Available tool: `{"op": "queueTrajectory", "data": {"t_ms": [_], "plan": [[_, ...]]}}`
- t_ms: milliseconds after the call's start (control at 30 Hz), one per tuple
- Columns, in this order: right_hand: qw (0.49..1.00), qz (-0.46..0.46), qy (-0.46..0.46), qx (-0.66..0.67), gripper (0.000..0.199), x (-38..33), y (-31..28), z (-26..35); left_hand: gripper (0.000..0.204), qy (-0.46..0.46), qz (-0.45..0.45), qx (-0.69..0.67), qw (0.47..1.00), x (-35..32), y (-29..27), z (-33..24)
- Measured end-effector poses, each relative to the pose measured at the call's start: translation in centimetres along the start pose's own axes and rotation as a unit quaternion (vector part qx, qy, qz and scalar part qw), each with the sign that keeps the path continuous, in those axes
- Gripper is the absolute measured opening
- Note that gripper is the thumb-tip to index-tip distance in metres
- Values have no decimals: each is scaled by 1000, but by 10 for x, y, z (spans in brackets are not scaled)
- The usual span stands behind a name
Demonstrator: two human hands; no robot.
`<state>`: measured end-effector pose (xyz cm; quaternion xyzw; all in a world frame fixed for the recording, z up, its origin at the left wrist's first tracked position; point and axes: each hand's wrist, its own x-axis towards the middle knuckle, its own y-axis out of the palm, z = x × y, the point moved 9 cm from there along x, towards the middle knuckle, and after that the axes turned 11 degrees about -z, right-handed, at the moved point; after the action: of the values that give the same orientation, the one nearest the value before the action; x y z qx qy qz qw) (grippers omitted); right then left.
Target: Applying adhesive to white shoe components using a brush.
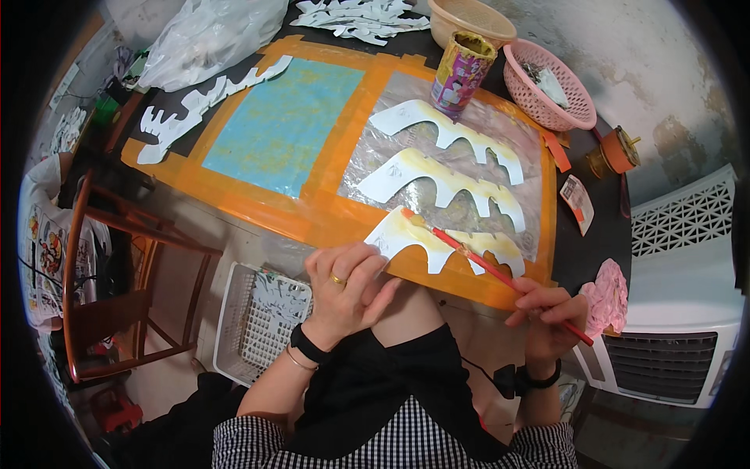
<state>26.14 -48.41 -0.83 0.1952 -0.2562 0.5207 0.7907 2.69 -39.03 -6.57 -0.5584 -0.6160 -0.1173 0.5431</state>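
Note:
A slim red-handled brush [488,267] is gripped in my right hand [551,316], its handle slanting up and left. The brush's tip rests over the left part of the nearest white paper cutout [394,234], which has scalloped notches and yellowish smears along its upper edge. My left hand [348,285], fingers curled, is at this cutout's left end by the table edge; its fingertips are partly hidden. Two similar cutouts, a middle one [394,172] and a far one [398,117], lie beyond, also smeared yellowish. Behind them stands a purple can [461,76] with a yellow-coated rim.
Orange tape [324,168] frames a blue sheet [285,125] on the table. Unsmeared cutouts [183,117] lie left, beside a plastic bag [215,43]. Pink [574,109] and beige [500,27] baskets stand far right. Below are a white basket [223,328] and a wooden chair [109,313].

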Motion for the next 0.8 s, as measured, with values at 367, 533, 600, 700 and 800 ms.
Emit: {"op": "queueTrajectory", "data": {"t_ms": [367,533,600,700,800], "plan": [[994,-96,-56,-23,8,22,-39,19,42,-1,-4,-8,1000,1,-2,-1],[991,-126,-25,-20,12,14,-36,15,43,3,-7,-3,1000,0,-2,0],[997,-44,-6,57,8,10,-17,10,43,4,-7,-2,1000,-1,-1,-1],[1000,3,4,3,11,7,5,4,43,2,-12,-6,1000,-1,-1,2],[998,4,10,55,11,10,4,7,43,2,-9,-6,1000,-1,-1,3]]}}
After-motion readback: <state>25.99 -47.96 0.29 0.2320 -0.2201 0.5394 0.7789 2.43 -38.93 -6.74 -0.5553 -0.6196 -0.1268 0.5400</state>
